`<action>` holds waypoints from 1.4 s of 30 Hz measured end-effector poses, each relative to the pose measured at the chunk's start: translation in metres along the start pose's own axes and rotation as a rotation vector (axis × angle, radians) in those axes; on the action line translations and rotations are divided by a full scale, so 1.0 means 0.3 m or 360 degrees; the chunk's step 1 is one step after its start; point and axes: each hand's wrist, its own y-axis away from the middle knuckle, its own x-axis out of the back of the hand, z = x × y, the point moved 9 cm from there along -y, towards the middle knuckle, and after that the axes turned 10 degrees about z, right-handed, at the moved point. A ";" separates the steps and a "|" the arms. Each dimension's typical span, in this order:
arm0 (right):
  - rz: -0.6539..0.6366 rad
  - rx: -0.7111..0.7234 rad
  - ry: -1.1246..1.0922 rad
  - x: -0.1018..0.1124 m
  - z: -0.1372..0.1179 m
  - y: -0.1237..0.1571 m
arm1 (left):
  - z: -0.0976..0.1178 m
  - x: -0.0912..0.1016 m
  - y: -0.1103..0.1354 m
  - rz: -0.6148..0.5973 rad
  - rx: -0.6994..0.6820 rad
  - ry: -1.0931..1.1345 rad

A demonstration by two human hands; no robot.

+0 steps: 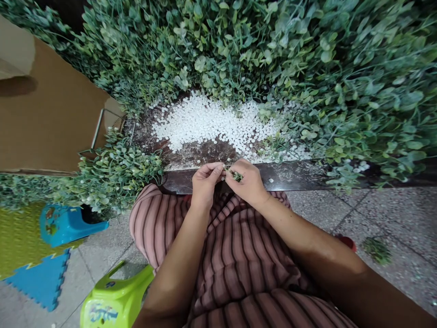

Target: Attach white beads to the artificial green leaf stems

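Observation:
Above my lap, at the near edge of a dark wooden table [201,154], both hands meet fingertip to fingertip. My right hand [251,182] is closed around a small green leafy sprig [236,175], whose leaves stick out between the fingers. My left hand [205,182] pinches thumb and forefinger together beside the sprig's end; a tiny pale bit shows at the tips, too small to name. Just beyond the hands lies a wide heap of small white round pieces [201,120] spread over the table.
Large piles of artificial greenery [239,45] cover the back and right. A cardboard box [51,109] stands at left, with more leafy sprigs [119,171] beside it. A lime-green stool [112,296], a blue stool [64,223] and foam mats [20,237] are on the floor [392,214].

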 end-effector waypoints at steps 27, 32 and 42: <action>0.0010 -0.0027 0.0030 0.001 0.004 0.000 | -0.007 -0.009 0.002 -0.0072 -0.0006 -0.0082; 0.0031 -0.0013 0.0055 0.003 0.002 0.000 | 0.003 -0.018 -0.003 -0.0132 -0.0064 -0.0147; -0.0033 -0.0092 0.0034 -0.007 0.024 -0.004 | 0.026 -0.022 -0.002 -0.0123 -0.0185 -0.0172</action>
